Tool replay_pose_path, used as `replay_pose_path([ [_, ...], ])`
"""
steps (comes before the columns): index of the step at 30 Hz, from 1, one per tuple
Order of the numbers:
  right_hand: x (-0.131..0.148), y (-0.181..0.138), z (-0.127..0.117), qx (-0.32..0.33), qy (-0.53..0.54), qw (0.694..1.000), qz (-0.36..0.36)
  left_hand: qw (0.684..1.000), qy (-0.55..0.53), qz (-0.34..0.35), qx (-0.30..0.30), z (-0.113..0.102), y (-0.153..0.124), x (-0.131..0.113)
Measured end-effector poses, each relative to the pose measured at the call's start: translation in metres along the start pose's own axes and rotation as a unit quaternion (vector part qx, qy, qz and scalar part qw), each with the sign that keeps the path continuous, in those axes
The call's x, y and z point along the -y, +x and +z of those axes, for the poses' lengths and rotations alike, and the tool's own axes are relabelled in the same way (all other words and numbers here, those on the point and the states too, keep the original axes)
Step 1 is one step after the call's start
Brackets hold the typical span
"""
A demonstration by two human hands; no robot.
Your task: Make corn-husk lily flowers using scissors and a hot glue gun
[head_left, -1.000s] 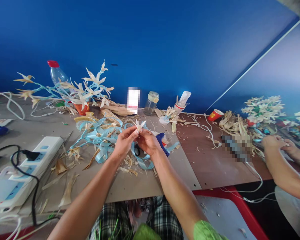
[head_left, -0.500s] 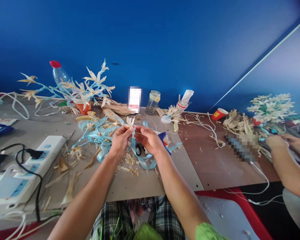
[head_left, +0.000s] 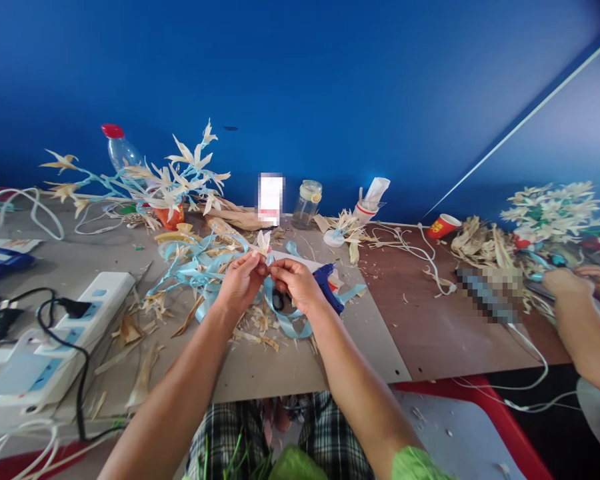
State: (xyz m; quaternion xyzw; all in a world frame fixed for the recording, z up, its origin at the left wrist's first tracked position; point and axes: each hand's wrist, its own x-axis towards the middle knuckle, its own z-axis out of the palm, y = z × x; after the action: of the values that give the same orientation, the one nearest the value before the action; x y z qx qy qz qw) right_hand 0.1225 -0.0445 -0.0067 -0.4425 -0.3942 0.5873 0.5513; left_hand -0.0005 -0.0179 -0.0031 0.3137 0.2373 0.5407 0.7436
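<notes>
My left hand (head_left: 241, 281) is closed, its thumb and fingers pinching the base of a small pale husk flower (head_left: 264, 241) that points upward. My right hand (head_left: 299, 283) meets it fingertip to fingertip, pinching light blue ribbon (head_left: 288, 328) at the flower's stem; the exact grip is partly hidden by the fingers. The ribbon hangs in a loop below my hands onto the table. Beside my right wrist lies a blue glue gun (head_left: 329, 288). Black scissor handles (head_left: 279, 300) show beneath my hands.
Blue-wrapped branches with husk flowers (head_left: 190, 157) stand in a red cup (head_left: 173, 215) at the back left. A white power strip (head_left: 103, 290) lies left. Behind are a clear jar (head_left: 307, 203) and a tipped red cup (head_left: 443, 227). At right, another person's hands (head_left: 570, 283) are at work.
My right hand's fingers have closed in and moved slightly down and left toward the flower's stem. The view has shifted a little, and more of the glue gun shows.
</notes>
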Motion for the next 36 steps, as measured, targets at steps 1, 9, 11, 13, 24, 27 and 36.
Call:
replay_pose_path([
  [1,0.0,0.0,0.0,0.004,0.002,1.0,0.007,1.0,0.0,-0.004,-0.002,0.0,0.0,0.0],
  [9,0.001,0.0,-0.002,0.031,0.025,0.999,0.037,1.0,0.012,-0.017,0.021,0.002,-0.001,-0.001],
  [11,0.0,0.0,-0.001,0.03,0.023,0.999,0.037,0.999,0.021,-0.009,0.032,0.002,-0.001,-0.002],
  [13,-0.001,0.0,0.0,0.021,0.019,0.999,0.03,0.999,0.038,0.002,0.029,0.003,-0.001,-0.001],
  [24,0.001,0.001,0.002,-0.089,0.006,0.996,-0.026,0.982,0.176,0.071,-0.02,-0.004,0.0,0.013],
  [27,0.002,0.002,0.002,-0.103,0.009,0.994,-0.018,0.987,0.135,0.079,-0.021,-0.002,0.0,0.011],
  [36,-0.004,0.001,0.004,-0.062,0.022,0.998,0.004,0.99,0.111,0.079,-0.039,-0.005,0.004,0.01],
])
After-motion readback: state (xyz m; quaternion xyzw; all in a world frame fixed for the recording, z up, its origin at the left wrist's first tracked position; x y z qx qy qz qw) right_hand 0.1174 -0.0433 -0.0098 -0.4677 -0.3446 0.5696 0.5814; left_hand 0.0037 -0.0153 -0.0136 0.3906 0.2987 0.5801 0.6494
